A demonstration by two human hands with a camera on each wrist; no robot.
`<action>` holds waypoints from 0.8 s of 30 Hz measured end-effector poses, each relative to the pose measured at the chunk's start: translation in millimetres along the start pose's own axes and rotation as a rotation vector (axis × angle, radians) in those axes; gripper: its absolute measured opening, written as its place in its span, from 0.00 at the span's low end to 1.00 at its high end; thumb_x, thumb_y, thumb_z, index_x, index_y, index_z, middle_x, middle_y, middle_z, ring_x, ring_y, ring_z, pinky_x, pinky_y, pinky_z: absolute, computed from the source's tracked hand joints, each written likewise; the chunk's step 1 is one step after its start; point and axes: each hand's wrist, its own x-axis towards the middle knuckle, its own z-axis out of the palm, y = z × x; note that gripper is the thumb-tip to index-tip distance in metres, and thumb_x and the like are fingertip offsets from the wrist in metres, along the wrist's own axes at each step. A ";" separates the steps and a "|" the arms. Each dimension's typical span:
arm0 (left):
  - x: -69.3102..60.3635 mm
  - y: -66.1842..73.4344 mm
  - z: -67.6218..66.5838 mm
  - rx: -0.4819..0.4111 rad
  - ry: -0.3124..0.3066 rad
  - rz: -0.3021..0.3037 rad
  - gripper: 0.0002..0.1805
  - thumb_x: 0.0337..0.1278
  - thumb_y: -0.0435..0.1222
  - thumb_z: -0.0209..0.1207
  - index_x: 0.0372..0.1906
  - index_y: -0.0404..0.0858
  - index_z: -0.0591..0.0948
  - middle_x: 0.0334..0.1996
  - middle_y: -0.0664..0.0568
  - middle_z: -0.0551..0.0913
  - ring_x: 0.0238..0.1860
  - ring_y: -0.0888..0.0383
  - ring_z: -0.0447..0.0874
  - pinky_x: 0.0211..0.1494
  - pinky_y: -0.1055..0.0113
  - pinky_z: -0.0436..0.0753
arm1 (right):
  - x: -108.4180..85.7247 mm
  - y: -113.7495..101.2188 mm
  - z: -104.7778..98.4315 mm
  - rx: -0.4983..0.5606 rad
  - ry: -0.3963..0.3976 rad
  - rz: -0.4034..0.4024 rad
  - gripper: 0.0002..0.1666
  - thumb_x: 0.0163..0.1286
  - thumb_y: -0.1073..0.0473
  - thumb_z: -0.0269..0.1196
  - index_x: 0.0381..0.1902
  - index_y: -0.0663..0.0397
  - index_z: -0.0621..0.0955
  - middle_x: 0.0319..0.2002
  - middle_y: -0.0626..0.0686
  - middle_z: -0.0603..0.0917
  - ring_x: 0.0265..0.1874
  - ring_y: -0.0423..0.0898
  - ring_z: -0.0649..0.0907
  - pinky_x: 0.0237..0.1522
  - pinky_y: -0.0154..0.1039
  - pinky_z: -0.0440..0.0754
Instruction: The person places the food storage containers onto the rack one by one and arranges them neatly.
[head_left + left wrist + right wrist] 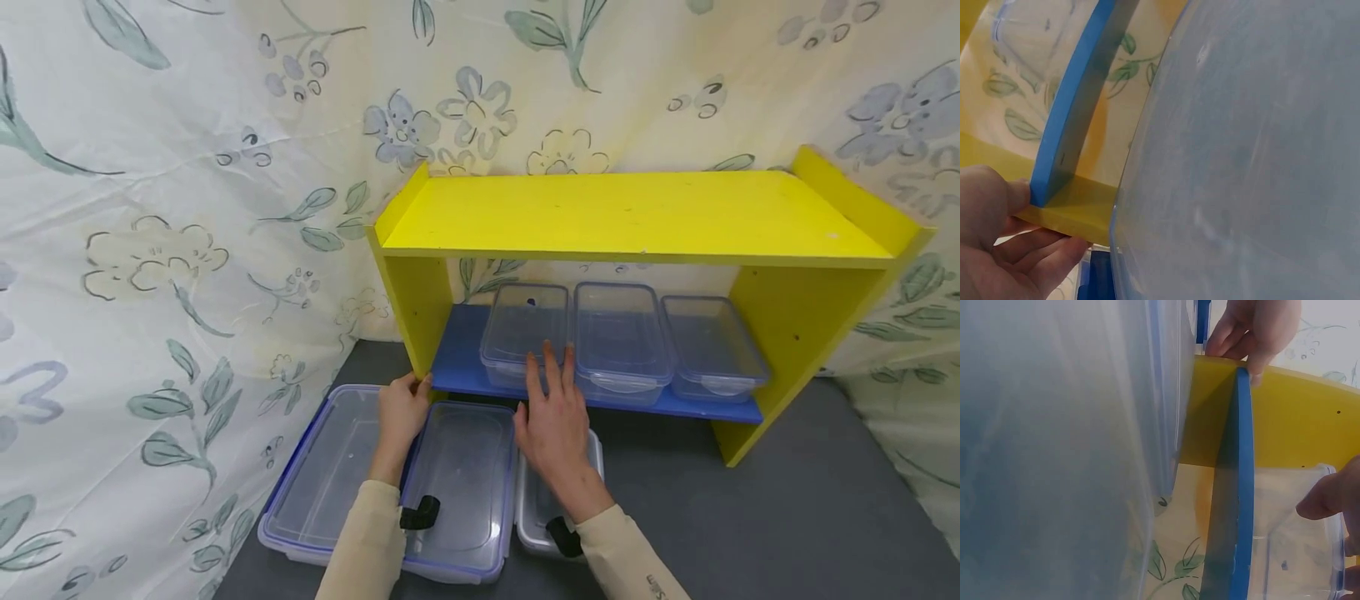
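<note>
My left hand (402, 414) grips the lower left side panel of a yellow shelf unit (637, 217). In the left wrist view its thumb lies by the end of the blue shelf board (1072, 112) and its fingers wrap the panel's edge. With fingers spread and fairly straight, my right hand (557, 429) touches the front of a clear lidded plastic container (525, 321), leftmost on the blue board. The right wrist view shows its thumb at that container's (1291, 537) side. Two more clear containers, a middle one (622, 333) and a right one (708, 337), stand alongside.
On the dark table (817, 500) in front lie a large blue-rimmed container (322, 475), a second blue-rimmed container (465, 467) and a smaller grey-rimmed one (534, 508), partly under my forearms. A floral cloth (187, 167) hangs behind.
</note>
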 end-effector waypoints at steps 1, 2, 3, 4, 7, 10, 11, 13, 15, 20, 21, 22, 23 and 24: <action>-0.3 0.3 0.9 -0.001 -0.002 0.003 0.14 0.65 0.43 0.59 0.33 0.37 0.87 0.22 0.47 0.86 0.19 0.55 0.77 0.24 0.64 0.75 | -0.6 1.1 0.4 -0.002 0.001 0.002 0.43 0.51 0.61 0.71 0.66 0.59 0.71 0.72 0.63 0.65 0.72 0.68 0.61 0.44 0.60 0.80; -0.6 0.7 1.6 -0.003 -0.003 0.009 0.14 0.65 0.42 0.59 0.33 0.37 0.87 0.22 0.46 0.86 0.19 0.55 0.78 0.24 0.64 0.75 | -1.1 2.2 0.8 -0.004 0.004 0.003 0.43 0.51 0.61 0.71 0.66 0.59 0.71 0.71 0.63 0.65 0.72 0.68 0.61 0.44 0.60 0.80; -0.9 1.2 2.2 -0.006 -0.005 0.011 0.13 0.65 0.42 0.59 0.33 0.37 0.87 0.22 0.46 0.86 0.20 0.55 0.78 0.25 0.64 0.76 | -1.4 3.1 1.0 -0.003 0.010 0.003 0.43 0.51 0.61 0.71 0.66 0.59 0.71 0.71 0.63 0.65 0.72 0.68 0.61 0.45 0.60 0.79; -1.1 1.5 2.8 -0.006 -0.004 0.012 0.13 0.65 0.42 0.60 0.33 0.37 0.87 0.22 0.46 0.86 0.20 0.55 0.78 0.25 0.64 0.76 | -1.3 4.1 1.2 0.000 0.017 0.002 0.43 0.50 0.62 0.71 0.66 0.60 0.71 0.71 0.64 0.66 0.71 0.68 0.62 0.45 0.61 0.79; -1.5 2.7 3.1 -0.012 0.002 0.002 0.14 0.65 0.42 0.60 0.31 0.37 0.86 0.22 0.46 0.86 0.20 0.55 0.78 0.25 0.64 0.75 | -0.8 6.8 2.8 0.014 0.040 -0.008 0.41 0.50 0.63 0.70 0.65 0.61 0.72 0.70 0.65 0.67 0.70 0.70 0.62 0.44 0.62 0.79; -1.5 3.2 2.7 -0.013 0.003 -0.008 0.14 0.65 0.43 0.59 0.30 0.37 0.86 0.21 0.47 0.85 0.20 0.55 0.77 0.24 0.64 0.75 | 0.2 8.8 3.9 0.030 0.049 -0.008 0.40 0.51 0.64 0.68 0.65 0.62 0.72 0.70 0.66 0.66 0.70 0.70 0.62 0.46 0.63 0.78; -1.4 3.3 2.5 -0.014 0.002 -0.011 0.14 0.65 0.43 0.59 0.30 0.37 0.86 0.21 0.47 0.85 0.20 0.55 0.77 0.24 0.64 0.75 | 0.2 9.5 4.3 0.032 0.048 -0.007 0.40 0.51 0.64 0.68 0.65 0.62 0.72 0.70 0.66 0.66 0.71 0.70 0.62 0.46 0.63 0.78; -1.3 3.1 2.1 -0.012 0.001 -0.008 0.14 0.65 0.43 0.59 0.31 0.37 0.86 0.21 0.47 0.85 0.20 0.55 0.77 0.25 0.64 0.75 | -0.1 10.1 3.7 0.041 0.044 -0.005 0.41 0.52 0.64 0.67 0.65 0.62 0.71 0.71 0.66 0.65 0.71 0.70 0.61 0.48 0.64 0.78; -1.1 2.5 2.0 -0.009 0.003 -0.004 0.14 0.65 0.43 0.60 0.32 0.37 0.87 0.22 0.47 0.86 0.20 0.54 0.78 0.25 0.64 0.75 | -1.3 10.1 1.5 0.056 0.043 -0.008 0.42 0.52 0.64 0.68 0.67 0.63 0.70 0.72 0.65 0.64 0.71 0.69 0.61 0.50 0.64 0.77; -0.4 -0.4 1.7 -0.009 0.020 0.010 0.14 0.65 0.42 0.60 0.29 0.37 0.86 0.21 0.47 0.86 0.20 0.54 0.78 0.25 0.63 0.75 | -7.9 8.9 -10.6 0.151 0.070 -0.026 0.43 0.54 0.63 0.68 0.69 0.63 0.68 0.73 0.63 0.62 0.72 0.66 0.61 0.54 0.62 0.76; -0.3 -1.0 1.5 -0.009 0.025 0.013 0.14 0.65 0.42 0.60 0.29 0.38 0.86 0.21 0.47 0.86 0.20 0.54 0.78 0.25 0.63 0.75 | -9.6 9.0 -13.4 0.178 0.080 -0.028 0.42 0.54 0.63 0.67 0.68 0.63 0.69 0.73 0.63 0.63 0.72 0.65 0.61 0.54 0.61 0.77; -0.3 -1.6 1.3 -0.011 0.029 0.016 0.14 0.65 0.42 0.60 0.28 0.38 0.85 0.21 0.47 0.86 0.20 0.54 0.78 0.25 0.63 0.75 | -11.3 9.1 -16.2 0.206 0.090 -0.027 0.41 0.55 0.63 0.67 0.68 0.62 0.70 0.73 0.63 0.64 0.72 0.65 0.63 0.54 0.61 0.77; -0.4 -2.0 0.9 -0.009 0.033 0.020 0.14 0.65 0.42 0.60 0.28 0.37 0.85 0.21 0.47 0.86 0.20 0.54 0.78 0.25 0.63 0.75 | -13.2 9.5 -18.7 0.229 0.098 -0.024 0.40 0.55 0.63 0.67 0.67 0.62 0.71 0.72 0.63 0.65 0.71 0.64 0.65 0.53 0.60 0.78; -0.6 -2.4 0.5 -0.008 0.036 0.023 0.14 0.64 0.42 0.60 0.27 0.37 0.85 0.21 0.47 0.86 0.20 0.54 0.79 0.25 0.63 0.75 | -15.2 10.1 -21.0 0.249 0.107 -0.022 0.38 0.55 0.64 0.67 0.66 0.61 0.72 0.70 0.62 0.68 0.69 0.63 0.68 0.52 0.59 0.79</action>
